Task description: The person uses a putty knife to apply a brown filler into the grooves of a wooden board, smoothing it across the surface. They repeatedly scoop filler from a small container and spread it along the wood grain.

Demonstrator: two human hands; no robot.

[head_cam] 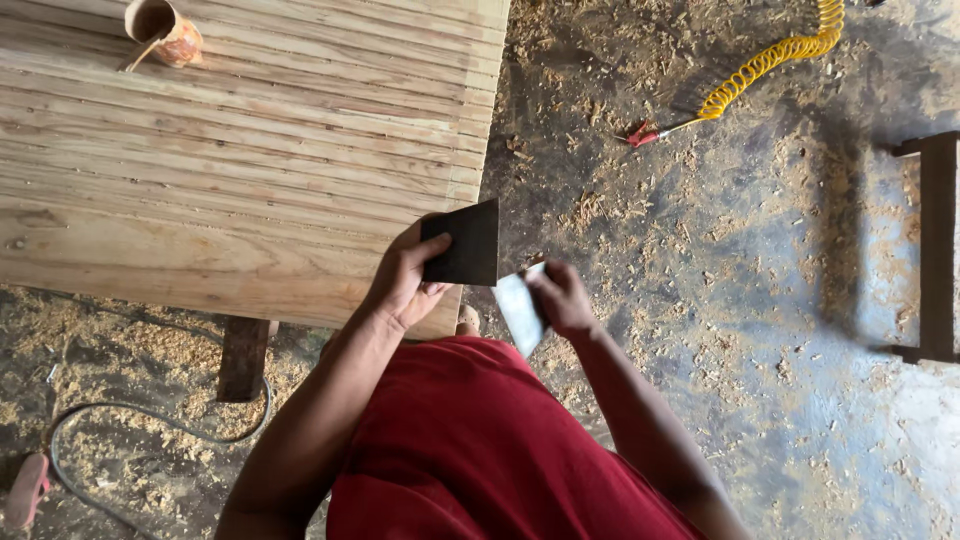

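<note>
Pale, bare planked wood with visible grain for the table top (250,150); matt dark sheet (462,244) and dull grey, metal-looking blade (520,312); glossy yellow plastic coiled hose (770,58); rough concrete floor (720,300) strewn with sawdust; soft matt red cloth shirt (480,450).

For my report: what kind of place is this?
Probably a woodworking shop: sawdust and shavings cover the floor, glued wooden boards lie on a bench, and a yellow coiled air hose lies nearby.

Warm daylight falling across wooden boards (250,150) at left, floor (700,250) at right lying dimmer. Dark shadow band running beside boards' edge. Picture staying sharp; slight stretching toward edges.
</note>
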